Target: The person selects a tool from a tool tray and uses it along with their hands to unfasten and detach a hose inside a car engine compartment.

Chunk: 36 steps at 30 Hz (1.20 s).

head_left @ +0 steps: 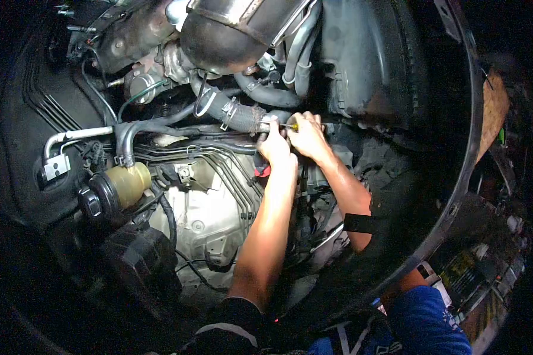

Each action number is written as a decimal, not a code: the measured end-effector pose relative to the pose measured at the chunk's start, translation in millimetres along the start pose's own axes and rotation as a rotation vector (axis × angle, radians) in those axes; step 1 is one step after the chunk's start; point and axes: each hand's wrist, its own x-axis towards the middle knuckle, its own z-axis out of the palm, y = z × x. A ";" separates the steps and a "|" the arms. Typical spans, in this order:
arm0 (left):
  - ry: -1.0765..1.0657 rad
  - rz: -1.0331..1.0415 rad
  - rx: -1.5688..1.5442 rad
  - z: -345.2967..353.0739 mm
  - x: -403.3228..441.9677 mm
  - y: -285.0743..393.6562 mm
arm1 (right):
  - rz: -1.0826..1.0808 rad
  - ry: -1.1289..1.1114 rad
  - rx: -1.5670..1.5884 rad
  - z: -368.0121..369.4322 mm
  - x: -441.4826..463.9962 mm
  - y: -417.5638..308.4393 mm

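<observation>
My right hand [307,136] is closed around the yellow handle of a screwdriver [295,126], whose thin shaft points left toward my left hand. Thumb raised, my left hand [272,145] is closed at the right end of a ribbed hose [243,116]; what lies inside its fingers is hidden. A metal clamp [225,118] circles this hose farther left. Just under my left hand a small red thing [262,171] shows, too covered to name.
A large dark metal housing [228,38] hangs above. Thin metal lines [219,168] run below the hose. A yellowed reservoir with a black cap [121,186] sits at left. The dark curved panel edge [465,171] borders the right side and partly hides my right arm.
</observation>
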 end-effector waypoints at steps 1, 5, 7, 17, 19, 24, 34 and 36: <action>-0.036 -0.101 0.016 -3.1 -4.0 1.8 | 0.008 0.023 0.024 -0.7 0.1 0.5; -0.200 -0.103 -0.028 -12.6 0.5 -7.6 | 0.136 -0.101 -0.165 -8.0 -9.3 6.3; -0.304 -0.058 -0.018 -11.4 -1.9 -5.7 | 0.221 -0.206 -0.087 -10.0 -10.3 7.0; -0.341 -0.181 -0.449 0.0 -0.4 -14.3 | 0.175 -0.300 -0.370 -10.5 -11.2 -9.0; -0.288 -0.226 -0.497 1.3 6.5 -18.4 | 0.132 -0.250 -0.408 -10.0 -13.7 -8.9; -0.255 -0.230 -0.554 6.3 -6.3 -7.5 | 0.093 -0.170 -0.443 -4.9 -14.6 -6.4; -0.461 -0.298 -0.459 -20.0 10.3 -14.9 | -0.004 -0.305 -0.443 -2.6 -15.5 2.6; -0.462 -0.121 -0.170 -34.2 18.1 -18.2 | -0.021 -0.249 -0.432 -1.7 -20.2 -0.7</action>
